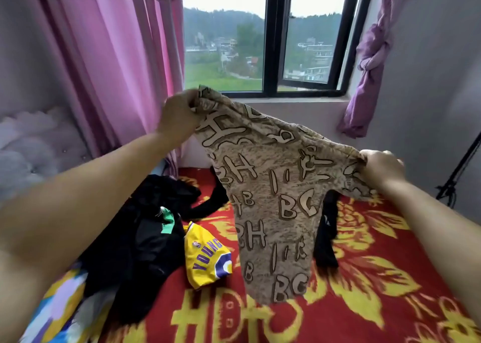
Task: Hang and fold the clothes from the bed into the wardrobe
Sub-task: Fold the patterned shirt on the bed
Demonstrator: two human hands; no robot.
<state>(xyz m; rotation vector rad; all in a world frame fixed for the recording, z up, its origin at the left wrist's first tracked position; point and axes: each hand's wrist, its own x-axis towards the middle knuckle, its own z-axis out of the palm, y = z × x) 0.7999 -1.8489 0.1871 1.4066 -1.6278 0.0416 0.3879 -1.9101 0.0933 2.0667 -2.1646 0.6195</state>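
1. At far left, a pink curtain (125, 64) hangs beside the window (276, 37).
2. Below it, a heap of black clothes (145, 238) lies on the red and yellow floral bedspread (364, 277), with a yellow jersey (205, 259) lettered "YOUNG" just beside the heap.
3. Left hand (179, 116) grips 1 upper corner of a beige letter-printed garment (273, 199), fingers curled into the cloth.
4. That garment hangs spread in the air above the bed, its lower end dangling near the bedspread.
5. Right hand (382, 168) clutches the opposite corner, lower than the left.
6. A knotted purple curtain (369, 64) hangs at right.
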